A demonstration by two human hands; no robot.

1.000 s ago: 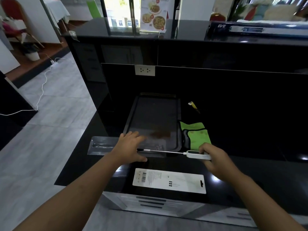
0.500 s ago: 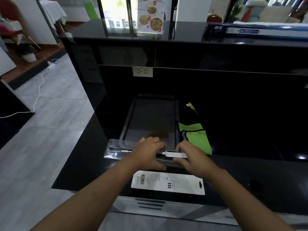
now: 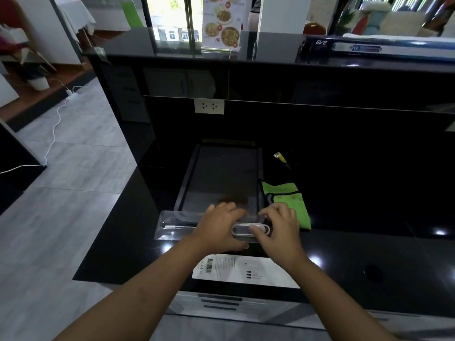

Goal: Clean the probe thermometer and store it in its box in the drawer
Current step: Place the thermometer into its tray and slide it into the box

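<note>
Nearest, the printed backing card point(image 3: 246, 270) lies loose on the black tabletop point(image 3: 357, 254), set aside for closing the pack. Beyond it, the left hand point(image 3: 219, 227) lies flat, fingers together, steadying the clear tray point(image 3: 172, 227), while the right hand point(image 3: 278, 227) pinches the probe thermometer point(image 3: 246, 229) into its recess. Farther right lies a green cloth point(image 3: 290, 203).

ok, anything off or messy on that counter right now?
One thing: a brownish smear on the near end of the dark tray, just beyond the left hand. The green cloth lies rumpled beside the tray. Nothing looks damaged.
</note>
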